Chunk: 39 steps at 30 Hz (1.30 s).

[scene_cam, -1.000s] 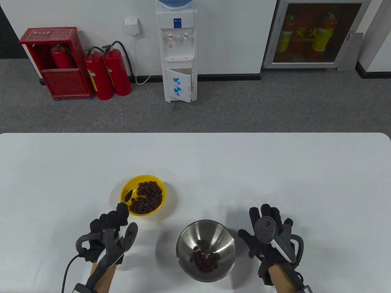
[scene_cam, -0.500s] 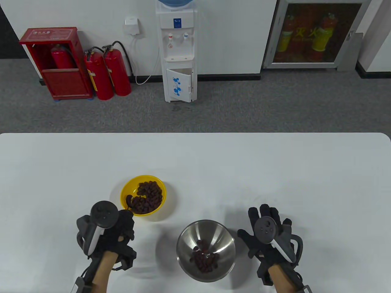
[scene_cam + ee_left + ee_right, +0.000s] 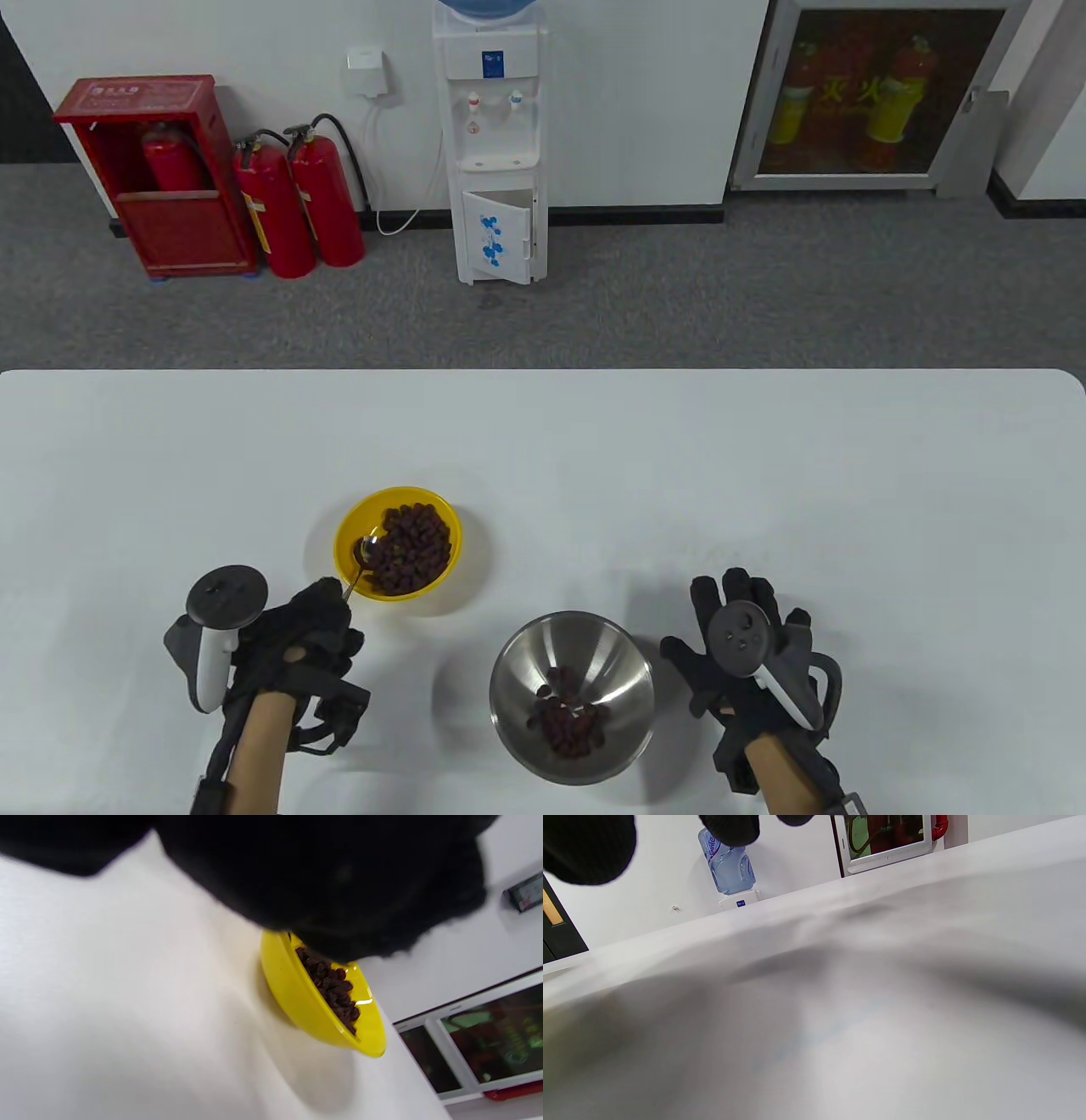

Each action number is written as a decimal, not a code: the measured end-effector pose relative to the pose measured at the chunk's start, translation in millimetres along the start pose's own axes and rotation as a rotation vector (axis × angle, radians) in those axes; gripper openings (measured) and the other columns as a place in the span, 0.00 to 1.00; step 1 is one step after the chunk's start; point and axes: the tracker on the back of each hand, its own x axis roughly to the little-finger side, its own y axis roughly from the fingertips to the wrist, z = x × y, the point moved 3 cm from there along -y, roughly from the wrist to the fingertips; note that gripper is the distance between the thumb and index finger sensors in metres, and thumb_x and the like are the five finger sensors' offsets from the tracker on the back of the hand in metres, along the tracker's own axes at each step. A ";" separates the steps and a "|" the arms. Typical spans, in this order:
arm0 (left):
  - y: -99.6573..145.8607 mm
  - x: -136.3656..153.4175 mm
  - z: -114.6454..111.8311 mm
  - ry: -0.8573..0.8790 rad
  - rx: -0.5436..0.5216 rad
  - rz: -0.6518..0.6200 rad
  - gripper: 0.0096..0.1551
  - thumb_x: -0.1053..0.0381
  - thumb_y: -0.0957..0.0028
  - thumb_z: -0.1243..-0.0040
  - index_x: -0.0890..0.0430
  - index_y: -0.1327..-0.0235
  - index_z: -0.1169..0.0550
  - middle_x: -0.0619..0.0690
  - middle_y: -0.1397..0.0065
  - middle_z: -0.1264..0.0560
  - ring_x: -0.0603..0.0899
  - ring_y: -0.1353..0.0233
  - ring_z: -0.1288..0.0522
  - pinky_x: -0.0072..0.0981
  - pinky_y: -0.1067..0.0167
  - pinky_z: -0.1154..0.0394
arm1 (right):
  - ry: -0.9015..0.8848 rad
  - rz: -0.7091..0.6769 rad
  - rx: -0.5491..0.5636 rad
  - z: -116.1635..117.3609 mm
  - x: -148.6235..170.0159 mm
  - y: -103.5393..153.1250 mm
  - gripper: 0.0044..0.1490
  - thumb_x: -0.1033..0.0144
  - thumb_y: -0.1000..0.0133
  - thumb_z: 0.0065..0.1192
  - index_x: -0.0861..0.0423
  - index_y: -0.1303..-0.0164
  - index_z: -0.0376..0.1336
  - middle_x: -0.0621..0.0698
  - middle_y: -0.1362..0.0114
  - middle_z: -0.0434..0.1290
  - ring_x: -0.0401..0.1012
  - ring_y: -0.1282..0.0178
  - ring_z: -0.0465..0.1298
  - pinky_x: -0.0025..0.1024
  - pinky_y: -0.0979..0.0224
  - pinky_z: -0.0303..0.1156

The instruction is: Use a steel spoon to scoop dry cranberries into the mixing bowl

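A yellow bowl (image 3: 349, 525) of dry cranberries (image 3: 411, 548) stands left of centre; it also shows in the left wrist view (image 3: 297, 1001). My left hand (image 3: 310, 624) grips the handle of a steel spoon (image 3: 366, 552), whose bowl rests inside the yellow bowl at the edge of the cranberry pile. A steel mixing bowl (image 3: 517, 671) with some cranberries (image 3: 570, 722) at its bottom stands near the front edge. My right hand (image 3: 747, 654) rests flat on the table right of the mixing bowl, fingers spread, holding nothing.
The white table (image 3: 679, 475) ends at a far edge with grey carpet beyond. A water dispenser (image 3: 496, 144) and red fire extinguishers (image 3: 297, 204) stand against the far wall, off the table.
My left hand has rolled over and drawn back to the left, so the tracker now sits left of it. The spoon's bowl turned up again at the cranberry pile. The right hand has not moved.
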 end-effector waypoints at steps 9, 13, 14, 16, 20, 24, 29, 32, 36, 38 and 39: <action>-11.6 13.3 -7.1 0.138 0.102 0.082 0.29 0.46 0.52 0.38 0.62 0.45 0.18 0.39 0.85 0.09 0.43 0.93 0.16 0.37 0.88 0.14 | -0.007 -0.006 0.002 0.4 -0.1 -0.6 0.54 0.25 0.54 0.56 0.37 0.20 0.45 0.45 0.15 0.35 0.49 0.12 0.39 0.69 0.22 0.34; -18.6 26.3 -22.4 0.307 0.201 0.109 0.29 0.45 0.50 0.40 0.62 0.42 0.20 0.38 0.82 0.09 0.43 0.90 0.15 0.36 0.84 0.14 | -0.011 -0.006 0.001 0.7 0.1 -0.9 0.55 0.25 0.54 0.56 0.37 0.20 0.45 0.45 0.15 0.35 0.49 0.12 0.39 0.69 0.22 0.34; -19.4 31.1 -30.9 0.398 0.222 0.129 0.29 0.46 0.49 0.41 0.63 0.42 0.21 0.39 0.80 0.09 0.44 0.89 0.15 0.38 0.83 0.14 | -0.011 -0.006 0.001 0.9 0.0 -1.0 0.54 0.25 0.54 0.56 0.37 0.20 0.45 0.45 0.15 0.35 0.49 0.12 0.39 0.69 0.22 0.34; -19.5 34.9 -38.4 0.488 0.233 0.151 0.30 0.46 0.49 0.41 0.65 0.42 0.22 0.40 0.79 0.09 0.45 0.88 0.14 0.39 0.82 0.14 | -0.008 -0.004 -0.001 1.0 0.0 -1.0 0.54 0.25 0.54 0.56 0.37 0.20 0.45 0.45 0.15 0.35 0.49 0.12 0.39 0.69 0.22 0.34; -20.5 37.2 -41.8 0.482 0.236 0.156 0.30 0.45 0.48 0.42 0.65 0.43 0.21 0.39 0.78 0.09 0.44 0.87 0.14 0.38 0.81 0.13 | -0.007 -0.006 0.002 0.8 -0.3 -1.0 0.54 0.25 0.54 0.56 0.37 0.20 0.45 0.45 0.15 0.35 0.49 0.12 0.39 0.69 0.22 0.34; -22.3 40.9 -46.1 0.547 0.260 0.171 0.30 0.45 0.48 0.41 0.65 0.44 0.21 0.39 0.77 0.09 0.44 0.87 0.14 0.38 0.81 0.13 | 0.000 -0.008 -0.002 2.0 -0.7 -1.6 0.55 0.25 0.55 0.56 0.37 0.20 0.45 0.45 0.15 0.35 0.49 0.12 0.39 0.69 0.22 0.34; -23.1 44.5 -49.5 0.610 0.294 0.189 0.30 0.45 0.47 0.42 0.65 0.43 0.21 0.40 0.76 0.09 0.45 0.86 0.13 0.38 0.80 0.13 | -0.002 -0.006 0.000 1.8 -0.6 -1.6 0.55 0.25 0.55 0.56 0.37 0.20 0.45 0.45 0.15 0.35 0.48 0.12 0.39 0.69 0.22 0.34; -24.1 45.2 -49.1 0.594 0.296 0.179 0.30 0.45 0.47 0.42 0.65 0.43 0.21 0.39 0.76 0.09 0.45 0.86 0.13 0.38 0.80 0.14 | 0.001 -0.005 0.000 1.9 -0.6 -1.7 0.55 0.25 0.55 0.56 0.37 0.20 0.45 0.45 0.15 0.35 0.48 0.12 0.39 0.69 0.22 0.34; -23.8 45.1 -49.7 0.595 0.301 0.174 0.30 0.45 0.47 0.43 0.65 0.43 0.21 0.40 0.75 0.09 0.45 0.85 0.14 0.38 0.79 0.14 | 0.005 -0.005 0.002 1.7 -0.8 -1.6 0.55 0.25 0.55 0.56 0.37 0.20 0.45 0.45 0.15 0.35 0.48 0.12 0.39 0.69 0.22 0.34; -23.4 46.1 -50.7 0.614 0.310 0.178 0.30 0.45 0.47 0.43 0.65 0.43 0.22 0.39 0.75 0.09 0.45 0.85 0.14 0.38 0.79 0.14 | 0.006 -0.007 0.002 1.8 -1.0 -1.6 0.55 0.25 0.55 0.56 0.37 0.20 0.45 0.45 0.15 0.35 0.48 0.12 0.39 0.69 0.22 0.34; -23.2 46.8 -51.4 0.633 0.315 0.181 0.30 0.45 0.47 0.44 0.65 0.43 0.22 0.39 0.75 0.09 0.45 0.85 0.14 0.38 0.78 0.14 | 0.006 -0.007 0.002 1.7 -1.0 -1.7 0.55 0.25 0.55 0.56 0.37 0.20 0.45 0.45 0.15 0.35 0.48 0.12 0.38 0.69 0.22 0.34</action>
